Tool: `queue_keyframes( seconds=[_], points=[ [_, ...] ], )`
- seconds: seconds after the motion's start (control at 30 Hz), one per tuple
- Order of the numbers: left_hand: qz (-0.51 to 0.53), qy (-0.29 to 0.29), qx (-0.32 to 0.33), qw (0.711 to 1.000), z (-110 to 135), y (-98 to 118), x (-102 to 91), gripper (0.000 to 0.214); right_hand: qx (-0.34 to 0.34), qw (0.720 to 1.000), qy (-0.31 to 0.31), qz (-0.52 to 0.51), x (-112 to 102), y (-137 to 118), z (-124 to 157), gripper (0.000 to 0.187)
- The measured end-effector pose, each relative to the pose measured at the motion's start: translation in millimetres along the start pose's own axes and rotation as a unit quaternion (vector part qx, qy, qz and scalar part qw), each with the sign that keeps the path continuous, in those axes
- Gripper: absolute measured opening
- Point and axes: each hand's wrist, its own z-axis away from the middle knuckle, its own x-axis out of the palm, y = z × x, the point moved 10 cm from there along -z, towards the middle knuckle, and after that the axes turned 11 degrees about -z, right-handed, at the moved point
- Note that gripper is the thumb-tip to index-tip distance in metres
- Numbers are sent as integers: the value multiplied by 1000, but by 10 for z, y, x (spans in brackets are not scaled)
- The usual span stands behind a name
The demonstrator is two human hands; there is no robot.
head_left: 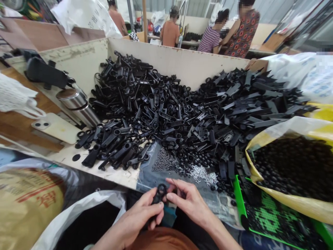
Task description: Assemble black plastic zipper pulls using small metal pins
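Observation:
My left hand (pixel 142 210) is closed round a black plastic part with a ring-shaped end (pixel 161 189), held low in front of my body. My right hand (pixel 191 199) is right beside it, thumb and fingers bent together close to the ring. Whatever lies between those fingertips is too small or hidden to make out. Just beyond my hands, on a grey sheet (pixel 149 177), are a heap of small dark screws (pixel 165 160) and a scatter of shiny silver pins (pixel 204 174). Round black pieces (pixel 205 160) lie behind the pins.
A large heap of black plastic parts (pixel 166 104) fills the walled table. At left stand a steel flask (pixel 80 107) and a phone (pixel 56 128). A yellow sack of black balls (pixel 293 163) and a green basket (pixel 240 201) are at right. Several people (pixel 170 31) work behind.

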Motion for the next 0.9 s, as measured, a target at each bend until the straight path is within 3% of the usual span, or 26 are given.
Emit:
queue_keyframes(
  seconds=[0.07,0.13,0.23,0.33,0.4,0.63,0.9],
  points=[
    [-69,81,54,993,-41,124,-186,43,6,998,68,12,-218,36,32,42],
    [-175,176,111,962,-51,333,-347,24,2,990,134,41,-437,33,62,36],
    [-362,277,143,879,-86,650,-374,13,-20,980,177,86,-608,-48,50,30],
    [-543,313,112,772,-226,847,-224,18,-49,973,190,121,-654,-175,11,27],
    [-600,322,97,726,-325,917,-137,18,-60,967,203,139,-680,-234,11,26],
    [-645,309,108,690,-471,938,-43,18,-68,960,205,179,-706,-161,113,24],
    [-654,298,139,681,-409,924,-74,15,-101,943,200,247,-685,-217,119,21]
  ],
)
